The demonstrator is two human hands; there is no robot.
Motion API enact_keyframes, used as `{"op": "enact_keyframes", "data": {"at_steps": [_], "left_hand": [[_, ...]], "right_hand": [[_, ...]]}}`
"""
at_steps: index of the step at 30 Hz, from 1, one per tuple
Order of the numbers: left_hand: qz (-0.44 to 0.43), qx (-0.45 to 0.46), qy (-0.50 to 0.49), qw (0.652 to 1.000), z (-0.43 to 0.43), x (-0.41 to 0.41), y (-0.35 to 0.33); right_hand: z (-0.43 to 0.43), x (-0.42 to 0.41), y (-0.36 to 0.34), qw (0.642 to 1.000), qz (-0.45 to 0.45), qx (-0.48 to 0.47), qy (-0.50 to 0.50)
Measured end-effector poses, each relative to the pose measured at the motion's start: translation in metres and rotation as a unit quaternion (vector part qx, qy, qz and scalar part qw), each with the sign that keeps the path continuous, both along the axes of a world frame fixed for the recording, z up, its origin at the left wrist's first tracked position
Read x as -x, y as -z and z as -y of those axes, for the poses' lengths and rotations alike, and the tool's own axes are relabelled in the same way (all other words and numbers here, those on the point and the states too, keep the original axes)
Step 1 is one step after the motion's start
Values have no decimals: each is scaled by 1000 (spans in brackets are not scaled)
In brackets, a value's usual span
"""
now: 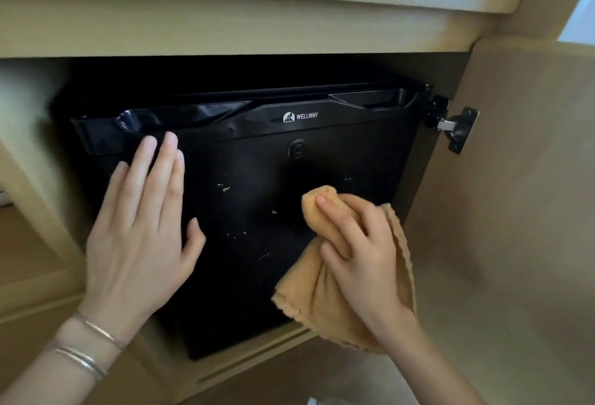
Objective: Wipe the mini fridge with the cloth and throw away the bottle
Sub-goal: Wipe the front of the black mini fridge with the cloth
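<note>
A black mini fridge point(257, 163) with a white WELLWAY logo sits inside a wooden cabinet, its door closed. Small pale specks dot the door's middle. My left hand point(141, 227) lies flat against the left part of the door, fingers together and pointing up. An orange cloth point(309, 285) is bunched in my right hand point(357, 253), which presses it on the door's lower right. No bottle is clearly visible.
The open cabinet door point(515, 211) stands at the right on a black hinge point(450, 126). A light wooden counter edge point(257, 18) overhangs the fridge. A wooden sill point(244, 362) runs below it. Something white and blurred point(325, 401) shows at the bottom edge.
</note>
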State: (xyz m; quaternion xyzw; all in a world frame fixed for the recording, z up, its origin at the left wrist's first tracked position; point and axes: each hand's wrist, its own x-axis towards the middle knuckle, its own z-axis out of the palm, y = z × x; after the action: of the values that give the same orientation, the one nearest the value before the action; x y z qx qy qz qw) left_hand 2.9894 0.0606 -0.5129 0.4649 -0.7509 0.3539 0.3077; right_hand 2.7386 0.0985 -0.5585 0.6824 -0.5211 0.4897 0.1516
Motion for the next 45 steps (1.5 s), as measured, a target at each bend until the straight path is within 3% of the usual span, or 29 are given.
{"op": "enact_keyframes", "data": {"at_steps": [3,8,16,20,24,31,37,42,45], "left_hand": [[28,-23,-21,999,-2,-10,2],[59,-28,-12,998,3,-22,2],[26,-22,-4,999,6,-26,23],[0,-28,2,1000,5,-22,29],[-7,-31,8,999,5,-22,32],[7,-53,28,998,2,-12,61],[0,-48,20,999,6,-9,74],[20,-70,19,997,0,-15,94],[31,-74,21,997,0,-20,98]], "right_hand": [[2,-40,-14,998,-56,29,-12],[34,-82,-44,991,-60,110,37],[45,-80,-6,981,-143,123,34],[38,-82,-38,986,-88,133,41],[29,-85,-53,993,-79,69,50],[-3,-40,-3,997,22,-16,66],[24,-55,31,995,63,-22,75],[15,-60,65,998,-15,-52,15],[17,-59,53,1000,23,-2,16]]}}
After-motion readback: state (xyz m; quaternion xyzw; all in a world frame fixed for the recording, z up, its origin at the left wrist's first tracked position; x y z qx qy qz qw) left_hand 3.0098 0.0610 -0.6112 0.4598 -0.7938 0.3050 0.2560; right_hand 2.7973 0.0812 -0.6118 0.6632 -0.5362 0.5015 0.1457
